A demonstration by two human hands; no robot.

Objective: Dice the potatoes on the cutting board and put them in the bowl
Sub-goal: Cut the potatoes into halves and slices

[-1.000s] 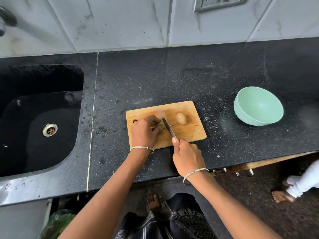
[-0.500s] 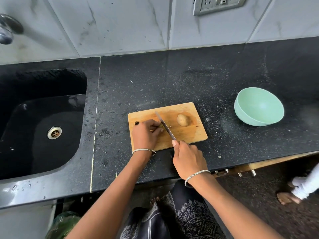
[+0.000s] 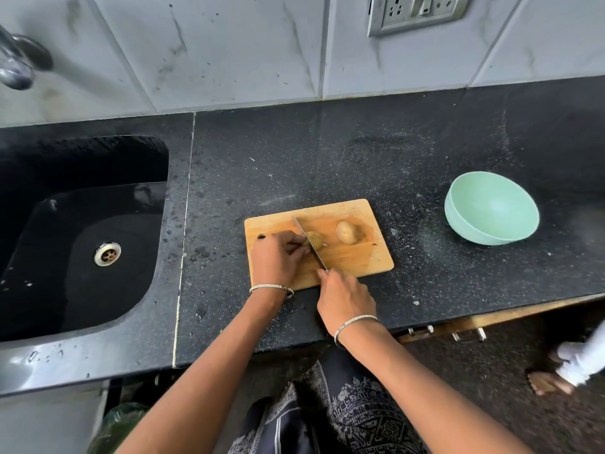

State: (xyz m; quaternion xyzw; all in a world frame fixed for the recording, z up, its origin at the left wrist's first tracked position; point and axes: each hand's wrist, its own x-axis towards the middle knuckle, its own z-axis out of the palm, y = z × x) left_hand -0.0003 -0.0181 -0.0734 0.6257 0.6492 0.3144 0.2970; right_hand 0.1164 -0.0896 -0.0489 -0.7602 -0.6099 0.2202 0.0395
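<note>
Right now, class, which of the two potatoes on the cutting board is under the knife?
The left-hand potato, gripped by the left hand, with the knife across it. The other potato lies untouched to its right.

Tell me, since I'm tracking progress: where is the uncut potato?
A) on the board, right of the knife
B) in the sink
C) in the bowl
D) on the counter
A: the potato lies whole on the board, right of the knife; the bowl looks empty.
</note>
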